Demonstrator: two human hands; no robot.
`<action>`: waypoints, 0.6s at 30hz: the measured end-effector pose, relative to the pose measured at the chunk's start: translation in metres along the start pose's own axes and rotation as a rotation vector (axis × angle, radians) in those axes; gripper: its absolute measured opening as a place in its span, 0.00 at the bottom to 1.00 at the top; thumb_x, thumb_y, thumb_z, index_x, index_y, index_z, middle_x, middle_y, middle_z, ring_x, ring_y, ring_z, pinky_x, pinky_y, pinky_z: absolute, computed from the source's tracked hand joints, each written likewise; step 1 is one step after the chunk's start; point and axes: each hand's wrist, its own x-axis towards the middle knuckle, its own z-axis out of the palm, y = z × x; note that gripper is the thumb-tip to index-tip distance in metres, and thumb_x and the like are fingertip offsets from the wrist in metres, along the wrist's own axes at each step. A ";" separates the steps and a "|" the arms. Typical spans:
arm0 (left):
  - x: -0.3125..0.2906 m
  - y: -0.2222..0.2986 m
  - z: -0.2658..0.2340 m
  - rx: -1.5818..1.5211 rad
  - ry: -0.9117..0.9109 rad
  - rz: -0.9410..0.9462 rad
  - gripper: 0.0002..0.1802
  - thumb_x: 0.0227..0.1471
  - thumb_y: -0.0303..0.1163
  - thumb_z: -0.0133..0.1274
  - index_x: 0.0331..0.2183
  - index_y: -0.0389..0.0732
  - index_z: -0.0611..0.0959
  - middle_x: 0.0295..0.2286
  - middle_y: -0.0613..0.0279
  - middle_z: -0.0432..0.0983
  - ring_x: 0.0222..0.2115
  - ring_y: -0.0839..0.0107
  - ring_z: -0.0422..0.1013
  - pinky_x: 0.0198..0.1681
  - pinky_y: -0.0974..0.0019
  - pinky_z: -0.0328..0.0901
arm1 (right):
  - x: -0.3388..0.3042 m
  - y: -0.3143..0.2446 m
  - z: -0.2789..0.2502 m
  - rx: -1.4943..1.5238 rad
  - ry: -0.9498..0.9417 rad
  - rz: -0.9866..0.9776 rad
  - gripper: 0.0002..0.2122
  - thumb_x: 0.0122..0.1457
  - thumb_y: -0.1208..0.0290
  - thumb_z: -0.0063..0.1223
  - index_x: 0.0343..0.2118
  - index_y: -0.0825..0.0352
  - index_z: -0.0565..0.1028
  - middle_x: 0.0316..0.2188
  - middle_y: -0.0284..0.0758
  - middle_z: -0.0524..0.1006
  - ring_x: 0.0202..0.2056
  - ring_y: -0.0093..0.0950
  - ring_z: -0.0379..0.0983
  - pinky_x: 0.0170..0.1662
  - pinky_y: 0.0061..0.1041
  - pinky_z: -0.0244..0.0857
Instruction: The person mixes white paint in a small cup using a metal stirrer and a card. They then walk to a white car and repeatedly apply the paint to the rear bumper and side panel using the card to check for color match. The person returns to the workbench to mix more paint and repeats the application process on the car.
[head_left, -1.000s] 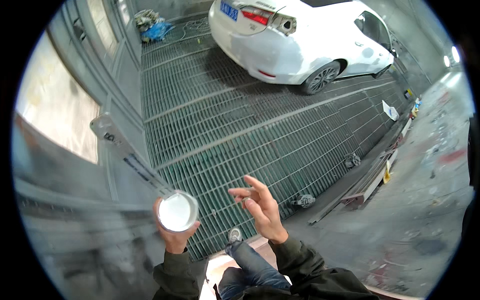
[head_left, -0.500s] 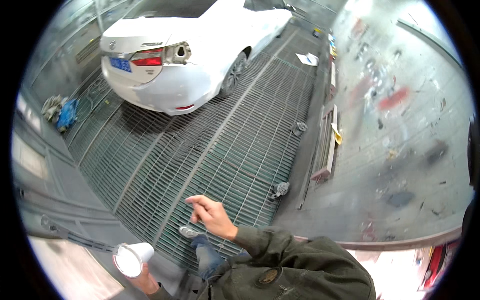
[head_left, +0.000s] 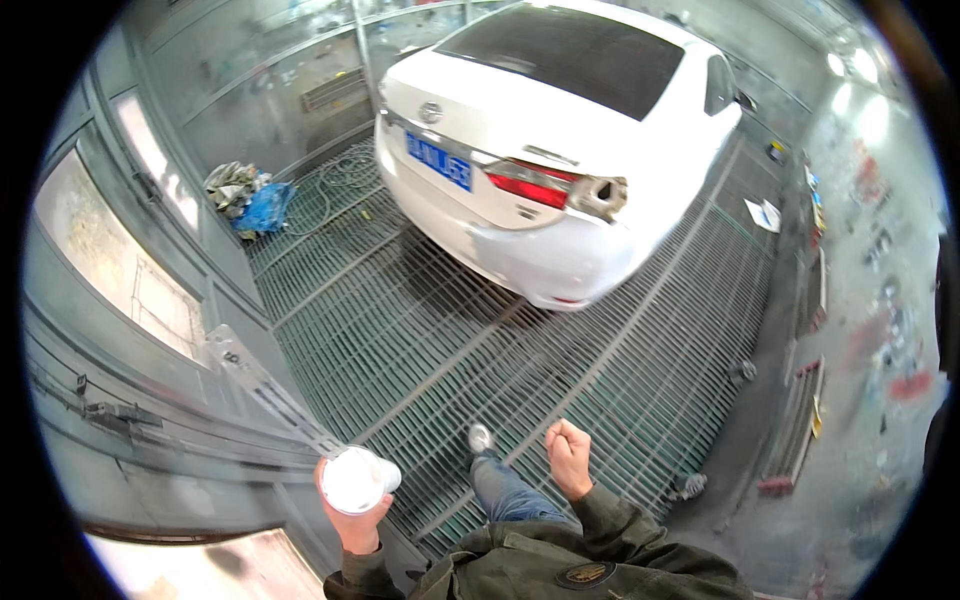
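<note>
My left hand point(head_left: 350, 522) is wrapped around a white cup point(head_left: 390, 474) at the lower left, its round top facing up with white inside. From the cup's rim a long, flat grey strip point(head_left: 275, 392) with holes and slots, like a mixing stick, slants up and left. My right hand point(head_left: 569, 458), out in front of me over the grated floor, is curled into a loose fist; nothing shows in it. Ahead stands a white car point(head_left: 470, 240), rear corner toward me. Its red tail light point(head_left: 530, 184) ends at a bare opening point(head_left: 603, 196) on the body's corner.
A grated metal floor point(head_left: 480, 370) runs under the car. Crumpled sheeting and blue plastic point(head_left: 265, 208) lie by the left wall, beside a coiled hose point(head_left: 345, 180). Along the paint-stained right wall are a rack point(head_left: 795, 425), grey wads point(head_left: 688, 487) and papers point(head_left: 764, 215).
My view has swung left, so the car sits farther right and nearer. My right hand has gone from a pointing finger to a fist. The cup stays in my left hand.
</note>
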 end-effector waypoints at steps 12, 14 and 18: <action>0.340 -0.058 -0.065 0.254 0.150 0.099 0.55 0.24 0.33 0.70 0.54 0.36 0.58 0.45 0.55 0.65 0.44 0.64 0.66 0.46 0.61 0.64 | 0.347 -0.001 0.331 0.255 -0.313 -0.146 0.11 0.45 0.90 0.29 0.15 0.68 0.63 0.15 0.27 0.63 0.18 0.14 0.53 0.20 0.15 0.46; 0.393 -0.056 -0.071 0.181 0.226 0.049 0.55 0.25 0.35 0.71 0.54 0.37 0.57 0.45 0.55 0.65 0.44 0.63 0.67 0.47 0.61 0.64 | 0.389 -0.029 0.398 0.265 -0.492 -0.159 0.11 0.45 0.89 0.29 0.15 0.68 0.63 0.15 0.26 0.62 0.18 0.14 0.52 0.20 0.16 0.45; 0.515 -0.062 -0.072 0.107 0.307 0.025 0.54 0.25 0.35 0.72 0.53 0.36 0.58 0.44 0.56 0.65 0.44 0.64 0.67 0.46 0.62 0.65 | 0.475 -0.042 0.510 0.230 -0.642 -0.147 0.09 0.45 0.87 0.29 0.16 0.69 0.63 0.14 0.26 0.61 0.17 0.13 0.51 0.20 0.17 0.44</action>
